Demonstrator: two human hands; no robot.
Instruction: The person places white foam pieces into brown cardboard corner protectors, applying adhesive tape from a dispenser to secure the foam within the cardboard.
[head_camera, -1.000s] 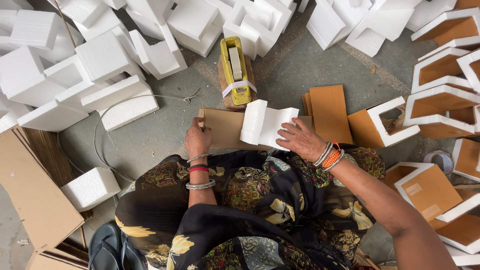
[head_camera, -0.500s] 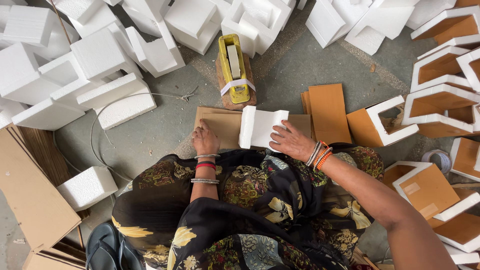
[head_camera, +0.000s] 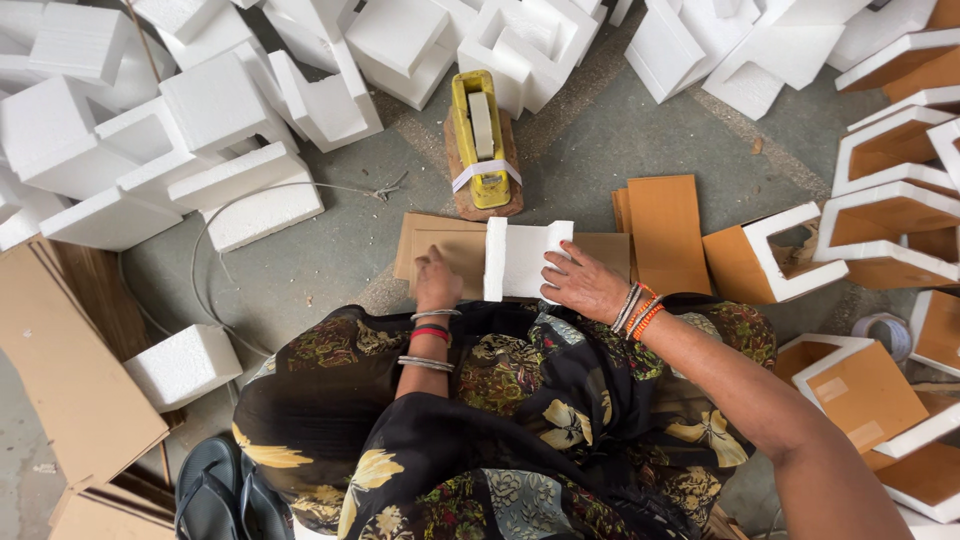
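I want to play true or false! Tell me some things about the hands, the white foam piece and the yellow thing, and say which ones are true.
1. The right hand rests on the white foam piece. True.
2. The left hand is lifting the yellow tape dispenser. False: it presses on the flat cardboard sheet; the dispenser stands apart, farther away.
3. The foam piece lies on the cardboard sheet. True.
4. The dispenser is red. False: it is yellow.
5. Both wrists wear bangles. True.
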